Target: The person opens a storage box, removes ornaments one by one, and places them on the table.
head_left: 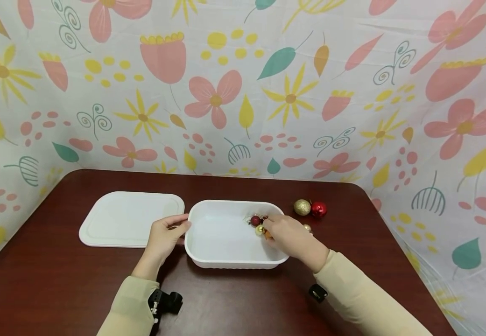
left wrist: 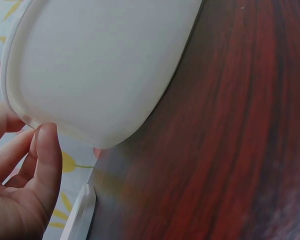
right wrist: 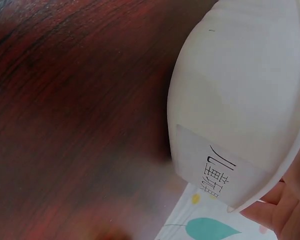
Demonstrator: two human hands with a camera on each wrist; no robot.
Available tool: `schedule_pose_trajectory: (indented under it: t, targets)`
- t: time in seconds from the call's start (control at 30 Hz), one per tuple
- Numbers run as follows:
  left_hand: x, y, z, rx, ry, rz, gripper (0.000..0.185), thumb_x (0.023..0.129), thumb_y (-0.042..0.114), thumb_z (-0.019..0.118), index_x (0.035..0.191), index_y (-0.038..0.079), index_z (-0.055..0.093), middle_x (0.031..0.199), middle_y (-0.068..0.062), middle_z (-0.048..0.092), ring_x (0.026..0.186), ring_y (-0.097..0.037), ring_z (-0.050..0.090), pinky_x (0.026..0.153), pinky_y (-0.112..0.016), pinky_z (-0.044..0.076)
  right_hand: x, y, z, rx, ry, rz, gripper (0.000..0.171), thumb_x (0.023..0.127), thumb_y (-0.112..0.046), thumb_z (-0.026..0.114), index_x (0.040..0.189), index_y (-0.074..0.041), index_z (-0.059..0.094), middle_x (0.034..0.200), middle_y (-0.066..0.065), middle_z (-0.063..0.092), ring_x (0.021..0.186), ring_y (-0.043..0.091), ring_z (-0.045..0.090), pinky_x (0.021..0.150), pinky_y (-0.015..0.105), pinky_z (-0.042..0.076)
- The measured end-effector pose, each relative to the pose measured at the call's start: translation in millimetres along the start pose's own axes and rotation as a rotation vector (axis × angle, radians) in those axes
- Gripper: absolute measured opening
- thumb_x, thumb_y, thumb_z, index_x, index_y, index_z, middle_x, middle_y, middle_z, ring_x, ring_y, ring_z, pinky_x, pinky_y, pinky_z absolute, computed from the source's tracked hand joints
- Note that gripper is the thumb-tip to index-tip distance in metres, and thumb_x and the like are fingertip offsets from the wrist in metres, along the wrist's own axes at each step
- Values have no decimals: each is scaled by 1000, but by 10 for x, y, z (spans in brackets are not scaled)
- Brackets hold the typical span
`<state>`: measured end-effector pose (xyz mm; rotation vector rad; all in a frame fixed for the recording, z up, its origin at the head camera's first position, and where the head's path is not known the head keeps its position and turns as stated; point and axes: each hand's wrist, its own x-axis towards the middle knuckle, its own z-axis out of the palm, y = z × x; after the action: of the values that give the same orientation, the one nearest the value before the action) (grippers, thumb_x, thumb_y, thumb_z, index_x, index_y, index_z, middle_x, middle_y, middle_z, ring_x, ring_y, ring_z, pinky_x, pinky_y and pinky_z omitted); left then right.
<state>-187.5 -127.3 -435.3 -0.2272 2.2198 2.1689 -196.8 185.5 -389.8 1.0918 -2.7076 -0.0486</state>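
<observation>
A white plastic bin (head_left: pixel 226 254) stands on the table. At its left end my left hand (head_left: pixel 163 238) pinches the rim between thumb and fingers; the left wrist view also shows this hand (left wrist: pixel 25 185) at the bin's edge. My right hand (head_left: pixel 291 235) reaches over the bin's right end, its fingers close to a cluster of small baubles inside. A dark red bauble (head_left: pixel 255 220), a gold bauble (head_left: pixel 260 230) and an orange piece (head_left: pixel 268 234) show there. The right fingertips are partly hidden, so whether they hold a bauble is unclear. In the right wrist view, fingers (right wrist: pixel 262 212) show beside the rim.
A white lid (head_left: pixel 131 219) lies flat left of the bin. Behind the right hand, a large gold bauble (head_left: pixel 302 207) and a red bauble (head_left: pixel 319 209) rest on the table. Another small gold bauble (head_left: pixel 307 227) peeks out beside the hand. A label (right wrist: pixel 215 165) marks the bin's side.
</observation>
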Motion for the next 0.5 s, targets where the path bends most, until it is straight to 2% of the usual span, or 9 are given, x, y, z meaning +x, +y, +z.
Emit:
schedule_pose_trajectory:
  t: [0.23,0.5]
  targets:
    - [-18,-14,3,1,9,-6,35,87,8,67,119,-4,62,92,-5,68,69,-12,66,57,-25,57,5,-14,48,-43,-29,-32,16,71,-13,76,76,-11,61,72,1,53,63,17,51,59,31,48]
    - [-7,8,12,0,8,4,35,87,8,67,119,-5,63,91,-6,68,68,-11,66,56,-24,57,31,-20,46,-66,-68,-25,16,72,-13,76,73,-11,60,70,0,54,66,19,55,63,35,49]
